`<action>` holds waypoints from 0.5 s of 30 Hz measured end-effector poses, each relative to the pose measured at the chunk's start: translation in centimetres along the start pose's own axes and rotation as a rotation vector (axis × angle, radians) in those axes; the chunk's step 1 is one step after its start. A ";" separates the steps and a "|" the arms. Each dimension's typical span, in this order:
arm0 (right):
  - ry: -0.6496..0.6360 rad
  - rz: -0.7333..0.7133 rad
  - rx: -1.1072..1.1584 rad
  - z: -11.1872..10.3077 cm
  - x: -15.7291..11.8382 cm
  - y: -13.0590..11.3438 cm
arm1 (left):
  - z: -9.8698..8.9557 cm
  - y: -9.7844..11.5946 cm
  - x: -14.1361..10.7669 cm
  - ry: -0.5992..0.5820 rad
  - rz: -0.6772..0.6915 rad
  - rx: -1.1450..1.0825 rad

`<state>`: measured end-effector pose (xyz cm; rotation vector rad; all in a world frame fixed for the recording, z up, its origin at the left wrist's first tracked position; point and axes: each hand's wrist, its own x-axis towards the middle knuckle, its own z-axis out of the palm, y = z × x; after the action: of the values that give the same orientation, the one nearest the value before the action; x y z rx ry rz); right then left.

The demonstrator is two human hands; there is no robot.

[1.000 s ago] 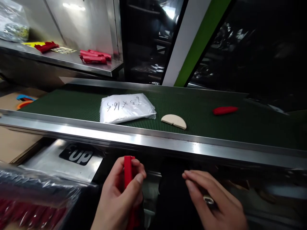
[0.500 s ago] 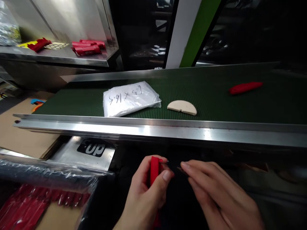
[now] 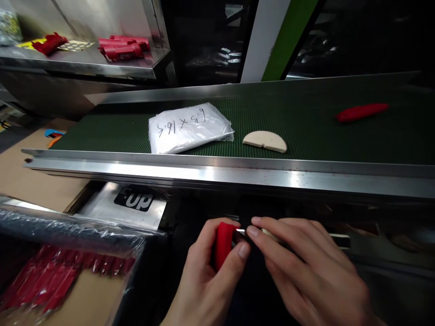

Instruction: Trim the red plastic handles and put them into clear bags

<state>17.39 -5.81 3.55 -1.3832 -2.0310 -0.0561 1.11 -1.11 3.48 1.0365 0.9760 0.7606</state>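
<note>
A red plastic part (image 3: 223,242) is gripped between the thumb and fingers of my left hand (image 3: 211,271), below the conveyor's front rail. Close on its right, my right hand (image 3: 306,267) pinches a small knife (image 3: 240,231), whose shiny blade tip meets the part's upper right edge. Most of the knife's handle is hidden by my fingers. On the green conveyor belt (image 3: 204,151) lie a white plastic packet (image 3: 188,129) with handwriting, a cream half-round piece (image 3: 265,140) and another red part (image 3: 362,112).
Red parts (image 3: 124,49) rest on a metal shelf (image 3: 84,61) at the upper left. At the lower left, a plastic-lined box (image 3: 91,294) holds several wrapped red pieces (image 3: 44,280). The conveyor's metal rail (image 3: 210,174) runs across beyond my hands.
My right hand has come closer to my left, and the blade now shows at the red part. The red part is turned slightly. The whole view has shifted a little.
</note>
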 end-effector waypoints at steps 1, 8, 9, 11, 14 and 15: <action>-0.003 -0.003 -0.001 0.0 0.0 0.0 | 0.0 0.0 -0.1 -0.010 -0.004 0.010; -0.032 -0.041 -0.041 -0.2 -0.4 0.3 | -0.4 0.1 -0.6 -0.065 -0.205 0.007; -0.033 -0.046 -0.050 -0.3 -0.4 0.3 | -0.4 0.1 -0.6 -0.072 -0.226 -0.004; -0.030 -0.041 -0.065 -0.4 -0.5 0.5 | -0.5 0.1 -0.7 -0.095 -0.263 -0.038; 0.027 0.021 -0.092 -0.6 -0.5 0.5 | -0.6 -0.3 -0.6 -0.139 -0.303 -0.128; 0.044 0.042 -0.087 -0.6 -0.5 0.4 | -0.7 -0.4 -0.6 -0.151 -0.312 -0.169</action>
<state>18.16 -6.23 3.63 -1.4653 -1.9831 -0.1569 0.29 -1.53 3.11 0.7606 0.9004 0.4897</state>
